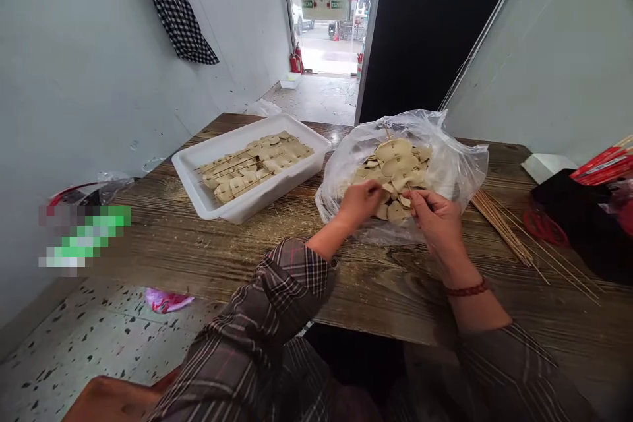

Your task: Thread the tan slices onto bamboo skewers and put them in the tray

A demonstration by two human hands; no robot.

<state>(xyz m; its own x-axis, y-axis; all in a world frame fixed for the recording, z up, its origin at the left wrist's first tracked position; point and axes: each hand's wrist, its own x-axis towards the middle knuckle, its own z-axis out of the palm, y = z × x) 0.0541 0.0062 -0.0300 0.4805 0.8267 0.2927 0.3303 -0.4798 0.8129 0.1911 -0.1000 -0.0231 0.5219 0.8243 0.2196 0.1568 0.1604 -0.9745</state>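
Observation:
My right hand (435, 214) pinches the near end of a thin wooden skewer, its fingers closed. Several flat, round beige slices (395, 163) are threaded on that skewer, which points away from me over an open clear plastic bag (462, 168). Inside the bag lies a heap of loose beige slices (363, 175). My left hand (360, 203) is over the near left part of the heap with its fingers bent together; what they hold, if anything, is hidden. To the left, a white plastic tray (190, 171) holds rows of filled skewers (257, 165).
A bundle of bare skewers (504, 227) lies right of the bag, near a black container (568, 211) with red packets (606, 165). Crumbs dot the wooden table (208, 244). Beyond it are a doorway (326, 46) and a hanging checked cloth (173, 3).

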